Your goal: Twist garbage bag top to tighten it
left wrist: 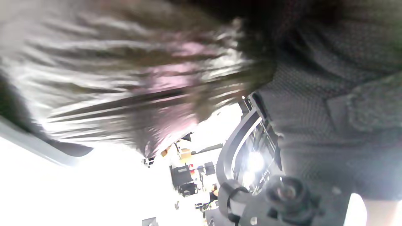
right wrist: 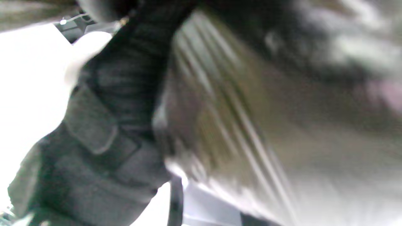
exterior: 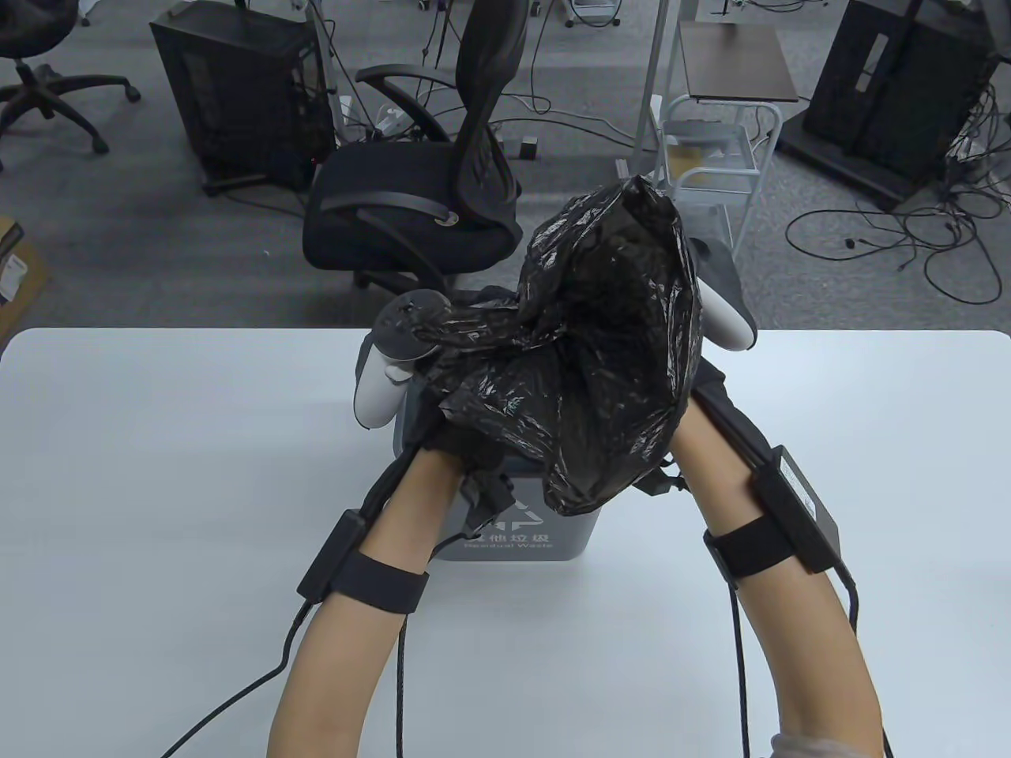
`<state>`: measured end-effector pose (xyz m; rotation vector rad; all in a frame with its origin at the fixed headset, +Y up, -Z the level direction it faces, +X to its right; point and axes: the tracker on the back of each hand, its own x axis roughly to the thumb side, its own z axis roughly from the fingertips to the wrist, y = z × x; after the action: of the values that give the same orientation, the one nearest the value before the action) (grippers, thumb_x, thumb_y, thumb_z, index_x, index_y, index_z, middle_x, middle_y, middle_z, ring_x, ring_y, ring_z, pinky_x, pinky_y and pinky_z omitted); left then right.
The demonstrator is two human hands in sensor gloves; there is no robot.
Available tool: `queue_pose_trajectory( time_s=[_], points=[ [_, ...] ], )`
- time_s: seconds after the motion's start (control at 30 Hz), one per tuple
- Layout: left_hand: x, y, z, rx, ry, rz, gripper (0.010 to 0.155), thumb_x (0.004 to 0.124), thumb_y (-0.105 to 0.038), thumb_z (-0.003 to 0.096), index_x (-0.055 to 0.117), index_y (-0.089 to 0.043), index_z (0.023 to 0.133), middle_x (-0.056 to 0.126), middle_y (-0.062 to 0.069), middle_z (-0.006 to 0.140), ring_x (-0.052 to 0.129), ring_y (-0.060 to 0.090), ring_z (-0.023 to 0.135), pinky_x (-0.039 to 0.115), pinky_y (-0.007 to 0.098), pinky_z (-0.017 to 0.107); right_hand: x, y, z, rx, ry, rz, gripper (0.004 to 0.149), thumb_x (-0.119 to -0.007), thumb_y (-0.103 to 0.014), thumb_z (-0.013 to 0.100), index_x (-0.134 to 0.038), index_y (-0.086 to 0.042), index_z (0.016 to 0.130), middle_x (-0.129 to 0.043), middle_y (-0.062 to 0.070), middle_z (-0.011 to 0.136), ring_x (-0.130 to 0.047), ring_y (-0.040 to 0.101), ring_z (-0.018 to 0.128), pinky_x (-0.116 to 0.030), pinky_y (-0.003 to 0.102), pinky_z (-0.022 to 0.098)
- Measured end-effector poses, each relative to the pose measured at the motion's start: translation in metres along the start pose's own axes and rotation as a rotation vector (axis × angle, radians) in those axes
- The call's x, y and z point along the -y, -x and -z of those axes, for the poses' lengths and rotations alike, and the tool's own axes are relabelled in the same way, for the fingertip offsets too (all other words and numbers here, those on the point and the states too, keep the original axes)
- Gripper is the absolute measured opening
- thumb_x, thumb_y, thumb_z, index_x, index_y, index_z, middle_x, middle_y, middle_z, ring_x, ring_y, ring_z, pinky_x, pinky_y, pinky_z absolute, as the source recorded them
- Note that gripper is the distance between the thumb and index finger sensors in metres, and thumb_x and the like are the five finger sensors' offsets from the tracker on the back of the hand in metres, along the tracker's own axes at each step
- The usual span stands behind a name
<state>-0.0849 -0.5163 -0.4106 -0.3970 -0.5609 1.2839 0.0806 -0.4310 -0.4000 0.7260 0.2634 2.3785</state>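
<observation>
Gathering the loose mouth of the black garbage bag (exterior: 600, 347), both hands work above the grey waste bin (exterior: 513, 529) that stands mid-bench on the white bench (exterior: 158, 474). The bag still sits in the bin, its top drawn up into a crumpled plume that leans toward the far right. The left hand (exterior: 430, 359) holds a bunched rope of plastic on the bag's left side, likely to anchor it while the rest is turned. The right hand (exterior: 711, 379) is mostly hidden behind the plastic; whether its grip is closed on the bag cannot be told. Both wrist views are blurred, showing streaked plastic pressed close against glove fabric.
</observation>
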Motion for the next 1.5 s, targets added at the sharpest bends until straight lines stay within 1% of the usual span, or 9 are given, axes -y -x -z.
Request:
queue_pose_trajectory(
  time_s=[0.1, 0.17, 0.3, 0.47, 0.73, 0.93, 1.07, 1.37, 1.5],
  points=[
    [-0.001, -0.001, -0.001, -0.003, -0.005, 0.004, 0.037, 0.065, -0.055, 0.0657, 0.059, -0.050, 0.102, 0.036, -0.015, 0.133, 0.008, 0.026, 0.126, -0.002, 0.061, 0.070, -0.001, 0.002, 0.002, 0.015, 0.016, 0.035, 0.056, -0.057, -0.044, 0.065, -0.060, -0.029, 0.120, -0.024, 0.026, 0.128, -0.008, 0.058, 0.108, -0.011, 0.069, 0.072],
    [-0.001, -0.005, -0.003, -0.012, -0.024, 0.054, 0.035, 0.064, -0.055, 0.0660, 0.061, -0.050, 0.100, 0.040, -0.015, 0.131, 0.009, 0.026, 0.126, -0.002, 0.061, 0.070, 0.000, 0.003, 0.003, 0.027, 0.049, 0.076, 0.055, -0.060, -0.043, 0.065, -0.066, -0.027, 0.117, -0.031, 0.026, 0.128, -0.014, 0.059, 0.108, -0.013, 0.069, 0.072],
    [-0.001, -0.014, -0.007, -0.026, -0.071, 0.179, 0.034, 0.061, -0.054, 0.0664, 0.062, -0.048, 0.100, 0.042, -0.014, 0.131, 0.010, 0.025, 0.126, -0.002, 0.061, 0.071, 0.004, 0.005, 0.003, 0.045, 0.100, 0.155, 0.051, -0.066, -0.041, 0.063, -0.074, -0.024, 0.111, -0.043, 0.024, 0.125, -0.026, 0.058, 0.110, -0.018, 0.069, 0.073],
    [0.001, -0.017, -0.011, -0.052, -0.120, 0.302, 0.035, 0.060, -0.052, 0.0664, 0.062, -0.046, 0.100, 0.043, -0.014, 0.131, 0.012, 0.026, 0.126, -0.002, 0.061, 0.071, 0.007, 0.004, 0.001, 0.068, 0.185, 0.170, 0.047, -0.069, -0.038, 0.062, -0.080, -0.022, 0.105, -0.057, 0.021, 0.121, -0.039, 0.055, 0.110, -0.025, 0.068, 0.074],
    [0.007, -0.015, -0.010, -0.055, -0.107, 0.332, 0.038, 0.061, -0.052, 0.0659, 0.059, -0.045, 0.103, 0.044, -0.013, 0.131, 0.014, 0.026, 0.127, -0.002, 0.060, 0.071, 0.005, 0.003, 0.003, 0.079, 0.202, 0.184, 0.044, -0.067, -0.035, 0.063, -0.083, -0.019, 0.101, -0.060, 0.019, 0.120, -0.041, 0.053, 0.110, -0.025, 0.066, 0.075],
    [0.012, -0.017, -0.010, -0.052, -0.111, 0.351, 0.049, 0.067, -0.057, 0.0629, 0.052, -0.044, 0.108, 0.043, -0.012, 0.132, 0.015, 0.027, 0.127, 0.000, 0.061, 0.071, 0.001, 0.001, 0.005, 0.101, 0.203, 0.222, 0.044, -0.065, -0.034, 0.063, -0.083, -0.019, 0.100, -0.060, 0.019, 0.120, -0.041, 0.052, 0.111, -0.024, 0.064, 0.075],
    [0.011, -0.015, -0.012, -0.040, -0.097, 0.328, 0.066, 0.069, -0.062, 0.0594, 0.040, -0.041, 0.115, 0.036, -0.009, 0.134, 0.013, 0.028, 0.127, 0.000, 0.062, 0.071, 0.000, 0.000, 0.006, 0.111, 0.195, 0.244, 0.044, -0.065, -0.035, 0.063, -0.083, -0.020, 0.100, -0.060, 0.019, 0.120, -0.040, 0.052, 0.111, -0.023, 0.064, 0.075],
    [0.003, -0.002, -0.011, 0.038, 0.047, 0.098, 0.095, 0.076, -0.066, 0.0514, 0.022, -0.033, 0.123, 0.021, -0.001, 0.136, 0.004, 0.032, 0.124, -0.004, 0.061, 0.070, 0.004, 0.002, 0.002, 0.105, 0.186, 0.230, 0.044, -0.066, -0.036, 0.063, -0.083, -0.021, 0.101, -0.057, 0.020, 0.121, -0.038, 0.052, 0.111, -0.022, 0.064, 0.075],
    [0.007, -0.011, -0.011, 0.004, -0.019, 0.223, 0.098, 0.080, -0.065, 0.0517, 0.020, -0.032, 0.122, 0.019, -0.001, 0.136, 0.004, 0.033, 0.124, -0.002, 0.063, 0.070, 0.000, -0.005, 0.004, 0.099, 0.155, 0.161, 0.046, -0.066, -0.037, 0.063, -0.081, -0.021, 0.103, -0.054, 0.021, 0.122, -0.035, 0.053, 0.111, -0.020, 0.065, 0.074]
  ],
)
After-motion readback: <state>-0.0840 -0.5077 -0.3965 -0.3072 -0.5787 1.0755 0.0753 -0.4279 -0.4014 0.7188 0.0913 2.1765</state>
